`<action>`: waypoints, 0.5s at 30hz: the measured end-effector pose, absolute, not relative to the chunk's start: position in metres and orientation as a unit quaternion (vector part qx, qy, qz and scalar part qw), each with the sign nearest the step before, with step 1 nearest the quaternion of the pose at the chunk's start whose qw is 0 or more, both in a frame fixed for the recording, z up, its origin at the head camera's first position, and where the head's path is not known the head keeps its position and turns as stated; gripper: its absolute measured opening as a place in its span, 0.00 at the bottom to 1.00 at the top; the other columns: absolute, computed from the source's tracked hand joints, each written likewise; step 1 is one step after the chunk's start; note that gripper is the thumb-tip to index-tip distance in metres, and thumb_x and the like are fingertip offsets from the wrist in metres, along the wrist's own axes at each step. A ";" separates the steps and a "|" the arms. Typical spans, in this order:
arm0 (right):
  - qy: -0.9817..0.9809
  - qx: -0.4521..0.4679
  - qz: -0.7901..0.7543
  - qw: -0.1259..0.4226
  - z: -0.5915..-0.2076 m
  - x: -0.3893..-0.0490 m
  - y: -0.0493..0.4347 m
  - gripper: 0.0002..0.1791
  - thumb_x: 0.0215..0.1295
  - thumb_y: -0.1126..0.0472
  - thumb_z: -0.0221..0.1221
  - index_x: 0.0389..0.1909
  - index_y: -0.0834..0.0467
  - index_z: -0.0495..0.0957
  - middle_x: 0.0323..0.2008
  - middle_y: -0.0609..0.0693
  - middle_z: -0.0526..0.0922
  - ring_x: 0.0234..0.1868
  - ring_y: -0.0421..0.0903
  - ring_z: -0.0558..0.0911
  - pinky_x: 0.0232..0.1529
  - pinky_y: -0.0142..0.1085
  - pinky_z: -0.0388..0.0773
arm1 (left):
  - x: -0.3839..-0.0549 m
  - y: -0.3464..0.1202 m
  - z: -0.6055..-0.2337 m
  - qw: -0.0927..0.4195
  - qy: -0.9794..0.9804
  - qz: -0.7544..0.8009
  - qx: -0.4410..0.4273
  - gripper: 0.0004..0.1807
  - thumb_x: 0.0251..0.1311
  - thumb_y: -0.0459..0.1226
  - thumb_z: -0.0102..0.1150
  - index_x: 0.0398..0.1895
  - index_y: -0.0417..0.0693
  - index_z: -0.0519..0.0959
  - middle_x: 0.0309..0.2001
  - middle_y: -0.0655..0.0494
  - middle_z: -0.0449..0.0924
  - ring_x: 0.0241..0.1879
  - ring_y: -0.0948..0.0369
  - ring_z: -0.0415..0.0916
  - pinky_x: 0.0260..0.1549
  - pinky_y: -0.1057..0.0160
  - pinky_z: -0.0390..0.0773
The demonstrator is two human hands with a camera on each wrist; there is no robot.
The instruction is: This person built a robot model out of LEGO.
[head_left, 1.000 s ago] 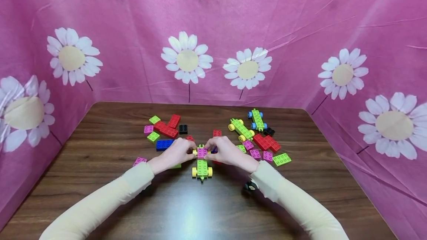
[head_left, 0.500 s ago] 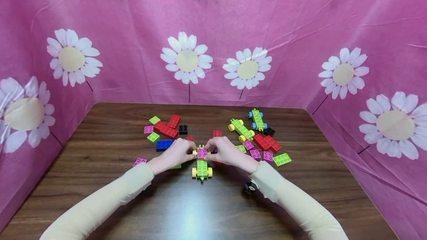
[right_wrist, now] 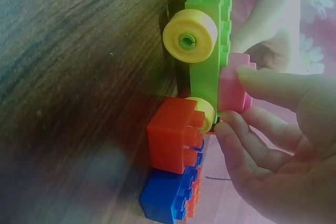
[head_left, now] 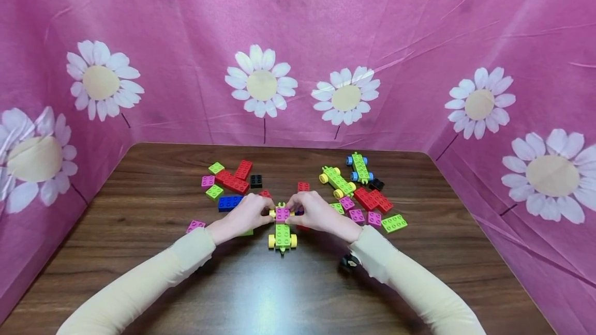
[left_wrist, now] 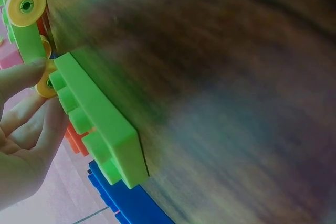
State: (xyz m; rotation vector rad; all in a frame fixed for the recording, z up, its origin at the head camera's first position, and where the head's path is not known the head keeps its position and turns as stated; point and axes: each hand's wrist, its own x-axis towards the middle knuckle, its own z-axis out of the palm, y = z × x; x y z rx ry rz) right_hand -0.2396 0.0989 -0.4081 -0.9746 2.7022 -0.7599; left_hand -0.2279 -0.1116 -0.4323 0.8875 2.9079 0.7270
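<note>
A green toy car base [head_left: 282,237] with yellow wheels and studs stands on the table in front of the person. On its far half sits a pink building brick [head_left: 282,214]. From the left, the left hand [head_left: 250,212] grips the base, its thumb and fingers at the far yellow wheel [left_wrist: 46,82] in the left wrist view. The right hand [head_left: 313,213] pinches the pink brick, thumb [right_wrist: 262,82] against its side in the right wrist view. The brick's underside is hidden against the base's studs.
Left lie a blue brick [head_left: 229,203], red bricks [head_left: 231,182] and a green brick [left_wrist: 100,114] beside the left hand. Right are a yellow-wheeled base [head_left: 337,182], a blue-wheeled base [head_left: 359,167] and several bricks. A red brick [right_wrist: 173,135] stands close by the right hand.
</note>
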 end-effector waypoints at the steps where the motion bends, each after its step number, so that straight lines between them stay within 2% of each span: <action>1: 0.906 -0.327 -0.255 0.085 -0.408 -0.239 0.099 0.14 0.57 0.58 0.71 0.42 0.60 0.84 0.39 0.52 0.89 0.42 0.46 0.87 0.47 0.39 0.84 | -0.228 -0.111 -0.433 0.007 0.930 0.233 0.284 0.10 0.56 0.35 0.70 0.40 0.40 0.86 0.38 0.48 0.88 0.31 0.63 0.82 0.35 0.63 0.84; 15: 0.901 -0.348 -0.242 0.097 -0.406 -0.244 0.100 0.15 0.58 0.57 0.71 0.41 0.61 0.83 0.38 0.53 0.88 0.41 0.47 0.86 0.45 0.38 0.85 | -0.227 -0.111 -0.432 0.009 0.929 0.237 0.283 0.10 0.56 0.35 0.70 0.40 0.40 0.86 0.39 0.48 0.88 0.33 0.62 0.83 0.36 0.62 0.85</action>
